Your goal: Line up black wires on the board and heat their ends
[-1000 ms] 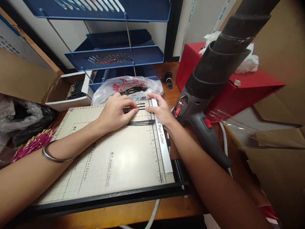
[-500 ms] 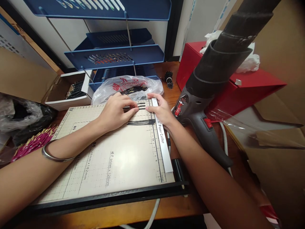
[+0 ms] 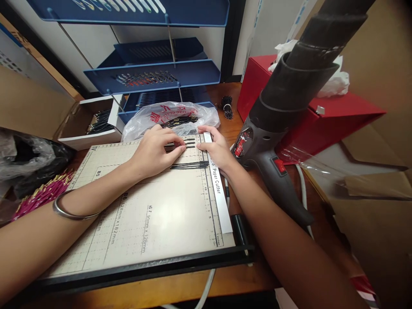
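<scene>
A cream paper cutter board (image 3: 174, 210) with printed grid lines lies in front of me. My left hand (image 3: 157, 148) rests on its far part, thumb and forefinger closed on thin black cords, short dark lengths of which (image 3: 189, 143) show beyond the fingertips. My right hand (image 3: 215, 146) lies over the board's right edge and its white strip. Its thumb and forefinger are apart, the thumb tip close to the cord ends, with nothing seen between them. Nearer to me, a small row of black cords (image 3: 189, 165) lies across the board toward the strip.
Behind the board are a plastic bag (image 3: 141, 122) of black cords, a white box (image 3: 86, 139) and blue racks (image 3: 154, 77). On the right stand a heat gun (image 3: 270, 128) and a red box (image 3: 347, 116). Purple cords (image 3: 45, 193) lie left; a tied black bundle (image 3: 227, 107) sits behind.
The whole view has shifted slightly to the left. Both hands keep nearly the same places on the board, and the cords look unmoved.
</scene>
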Available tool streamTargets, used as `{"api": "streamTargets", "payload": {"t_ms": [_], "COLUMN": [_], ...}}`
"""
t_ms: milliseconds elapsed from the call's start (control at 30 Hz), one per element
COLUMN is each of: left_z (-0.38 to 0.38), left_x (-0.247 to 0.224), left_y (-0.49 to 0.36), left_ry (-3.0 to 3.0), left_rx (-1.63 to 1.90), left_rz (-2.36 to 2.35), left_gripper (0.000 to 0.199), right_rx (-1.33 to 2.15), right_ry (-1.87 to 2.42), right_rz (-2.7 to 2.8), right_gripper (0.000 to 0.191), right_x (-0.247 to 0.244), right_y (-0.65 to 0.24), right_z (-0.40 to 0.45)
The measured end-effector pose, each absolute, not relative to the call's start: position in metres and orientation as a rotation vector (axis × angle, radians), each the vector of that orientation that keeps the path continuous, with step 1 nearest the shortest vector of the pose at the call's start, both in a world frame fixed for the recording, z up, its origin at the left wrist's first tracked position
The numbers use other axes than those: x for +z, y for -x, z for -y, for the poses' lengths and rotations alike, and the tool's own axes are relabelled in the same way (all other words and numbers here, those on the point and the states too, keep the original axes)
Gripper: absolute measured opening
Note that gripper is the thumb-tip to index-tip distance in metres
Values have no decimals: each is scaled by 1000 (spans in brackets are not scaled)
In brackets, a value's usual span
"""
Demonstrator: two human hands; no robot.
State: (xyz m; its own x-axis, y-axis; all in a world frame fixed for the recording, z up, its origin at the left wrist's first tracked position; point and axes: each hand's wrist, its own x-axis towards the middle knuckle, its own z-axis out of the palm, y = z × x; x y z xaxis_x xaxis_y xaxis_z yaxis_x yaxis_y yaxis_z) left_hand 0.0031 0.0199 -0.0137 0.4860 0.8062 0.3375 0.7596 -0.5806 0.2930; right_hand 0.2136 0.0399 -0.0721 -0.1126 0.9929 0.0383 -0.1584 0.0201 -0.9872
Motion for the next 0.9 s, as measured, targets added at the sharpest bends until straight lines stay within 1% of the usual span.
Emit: {"api": "streamTargets", "payload": {"t_ms": [100, 200, 300, 433, 600, 900], "left_z": [-15, -8, -4, -6, -9, -12], "left_x": [-10, -7, -8, -14, -18, -18], "left_y": [-6, -10, -12, -11, -9, -7], "left_ry": [-2631, -2659, -2669, -2684, -2709, -2606], "left_rx": [757, 797, 779, 704, 749, 730], "left_rz": [-1361, -1237, -1077, -1003, -890, -910], "left_gripper": [33, 30, 27, 24, 25, 19], "right_rx": [1336, 1326, 1307, 1321, 1330, 1324], "right_ry": [1014, 1019, 1016, 1014, 1042, 1076], "right_rz": [1193, 1203, 1213, 1206, 1169, 1226], "right_gripper": [59, 56, 56, 58, 59, 58], "right_x": [-71, -71, -70, -70, -64, -65], "right_y": [-214, -214, -214, -215, -213, -218], "right_z": [-40, -39, -40, -40, -38, -39]}}
